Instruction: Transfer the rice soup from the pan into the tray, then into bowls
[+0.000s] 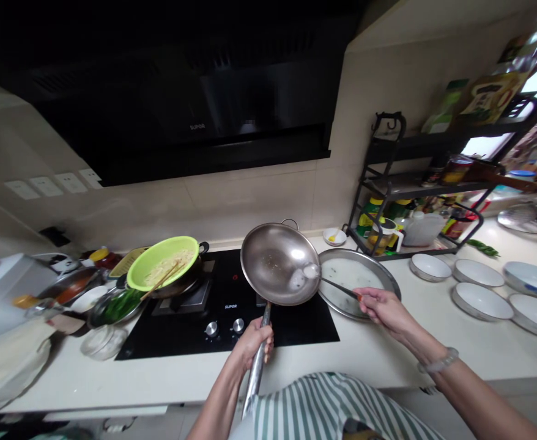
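Observation:
My left hand (254, 343) is wrapped around the long metal handle of a wok (268, 260), which is raised at the right burner and tilted. A little whitish liquid lies at the wok's lower right side. With my right hand (383, 310) I grip the handle end of a ladle (339, 288); its bowl rests at the wok's right rim, touching or very near the liquid. Below and right of the wok, partly under it, is a wide round metal pan (390, 278) of milky liquid with a few dark bits.
On the left burner a green colander (136, 269) of noodles with chopsticks (161, 281) sits on a dark pot. Bowls of greens (120, 305) and a glass jar (104, 342) stand left. Several white bowls (482, 299) and a seasoning rack (390, 183) are right. A range hood (195, 110) hangs above.

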`<state>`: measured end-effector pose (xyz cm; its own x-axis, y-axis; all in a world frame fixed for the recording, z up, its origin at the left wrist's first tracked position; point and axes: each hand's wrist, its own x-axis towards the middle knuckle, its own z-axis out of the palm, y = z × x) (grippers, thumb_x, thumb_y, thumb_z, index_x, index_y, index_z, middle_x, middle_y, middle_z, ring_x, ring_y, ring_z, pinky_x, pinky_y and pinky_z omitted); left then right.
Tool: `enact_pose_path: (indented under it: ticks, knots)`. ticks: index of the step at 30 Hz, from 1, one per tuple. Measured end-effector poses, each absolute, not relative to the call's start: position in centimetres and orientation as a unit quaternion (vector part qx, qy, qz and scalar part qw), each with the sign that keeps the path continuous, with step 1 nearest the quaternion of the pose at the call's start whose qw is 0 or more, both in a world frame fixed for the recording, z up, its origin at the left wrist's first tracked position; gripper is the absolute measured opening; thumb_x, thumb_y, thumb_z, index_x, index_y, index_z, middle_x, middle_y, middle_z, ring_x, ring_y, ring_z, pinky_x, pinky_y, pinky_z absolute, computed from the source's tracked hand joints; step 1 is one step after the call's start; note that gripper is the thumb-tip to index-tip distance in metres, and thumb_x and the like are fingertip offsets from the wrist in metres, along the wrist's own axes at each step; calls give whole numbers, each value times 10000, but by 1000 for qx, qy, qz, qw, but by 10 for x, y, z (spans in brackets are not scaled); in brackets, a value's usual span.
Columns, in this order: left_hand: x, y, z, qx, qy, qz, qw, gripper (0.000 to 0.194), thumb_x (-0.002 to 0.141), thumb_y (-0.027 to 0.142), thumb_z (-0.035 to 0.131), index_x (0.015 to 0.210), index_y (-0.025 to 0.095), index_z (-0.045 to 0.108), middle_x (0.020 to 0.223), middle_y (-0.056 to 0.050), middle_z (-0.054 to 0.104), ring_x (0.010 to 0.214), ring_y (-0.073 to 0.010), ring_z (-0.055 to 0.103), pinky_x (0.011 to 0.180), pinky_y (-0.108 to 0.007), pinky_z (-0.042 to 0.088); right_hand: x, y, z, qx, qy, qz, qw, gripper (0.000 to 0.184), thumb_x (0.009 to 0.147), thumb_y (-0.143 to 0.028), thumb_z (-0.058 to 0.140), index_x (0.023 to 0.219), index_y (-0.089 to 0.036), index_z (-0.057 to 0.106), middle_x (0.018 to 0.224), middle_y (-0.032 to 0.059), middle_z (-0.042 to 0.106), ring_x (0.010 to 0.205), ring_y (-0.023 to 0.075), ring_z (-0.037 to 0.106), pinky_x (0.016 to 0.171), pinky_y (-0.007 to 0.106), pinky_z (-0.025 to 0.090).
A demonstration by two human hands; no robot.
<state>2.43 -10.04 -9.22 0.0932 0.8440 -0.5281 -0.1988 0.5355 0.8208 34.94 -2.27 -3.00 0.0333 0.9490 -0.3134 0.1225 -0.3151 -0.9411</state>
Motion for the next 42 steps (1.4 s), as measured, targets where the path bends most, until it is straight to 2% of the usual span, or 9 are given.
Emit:
enact_pose_path:
  ticks: [3, 6, 12, 18, 23, 29, 36, 39, 42]
  knots:
    - [25, -101, -92, 290, 552, 389, 678, 349, 575, 289, 655, 812, 249, 401, 507, 104, 458, 365, -74, 369, 341, -200, 322, 373, -25, -36, -622, -434, 519, 394, 480, 605, -355, 652, 1014, -107, 688, 548, -4, 589, 427, 93, 376, 425, 228, 250]
    - [24, -101, -92, 289, 554, 389, 677, 366, 585, 304, 673, 813, 252, 391, 509, 108, 450, 367, -72, 364, 343, -196, 311, 397, -25, -50, -641, -486, 441, 399, 455, 666, -379, 608, 1006, -95, 713, 552, 24, 620, 473, 149, 502, 481, 269, 387]
    - [24, -102, -99, 296, 547, 395, 676, 422, 612, 350, 728, 805, 253, 365, 511, 119, 430, 363, -57, 362, 360, -179, 309, 429, -35, -93, -664, -679, 146, 275, 412, 830, -316, 456, 1041, -148, 766, 817, 135, 777, 767, 292, 745, 737, 372, 564]
    - [28, -105, -99, 298, 543, 399, 676, 368, 587, 295, 672, 793, 253, 370, 492, 114, 425, 345, -66, 357, 337, -186, 291, 440, -50, -119, -628, -747, -27, 217, 454, 862, -153, 422, 1203, -177, 721, 1063, 158, 778, 713, 263, 750, 612, 355, 594]
    - [28, -116, -92, 291, 518, 418, 687, 364, 590, 284, 665, 800, 253, 370, 507, 116, 421, 352, -61, 336, 335, -177, 266, 423, -45, -105, -613, -726, 69, 302, 401, 917, -276, 443, 1171, -182, 739, 1089, 144, 784, 907, 287, 771, 829, 394, 617]
    - [27, -134, -87, 296, 503, 420, 695, 318, 613, 250, 640, 810, 245, 390, 525, 109, 433, 359, -55, 331, 335, -172, 285, 368, -34, -86, -530, -768, 160, 323, 414, 949, -272, 424, 1183, -153, 744, 1161, 149, 767, 1057, 283, 742, 939, 401, 582]
    - [44, -140, -65, 297, 507, 426, 688, 330, 598, 256, 659, 796, 243, 395, 517, 100, 442, 348, -55, 340, 325, -162, 273, 350, -20, -81, -519, -801, 157, 253, 410, 886, -172, 464, 1186, -157, 743, 964, 138, 785, 777, 250, 737, 769, 357, 574]
    - [52, -138, -56, 297, 509, 430, 684, 347, 584, 260, 666, 792, 246, 389, 521, 97, 448, 347, -57, 341, 321, -164, 268, 356, -23, -75, -534, -749, 264, 289, 359, 857, -240, 491, 1062, -156, 773, 811, 106, 766, 782, 258, 719, 776, 359, 555]
    - [58, -136, -51, 302, 513, 424, 683, 367, 587, 279, 687, 792, 248, 385, 519, 103, 433, 348, -55, 342, 332, -165, 275, 360, -27, -66, -574, -616, 432, 321, 335, 766, -283, 536, 980, -146, 755, 570, 26, 653, 572, 202, 611, 576, 301, 492]
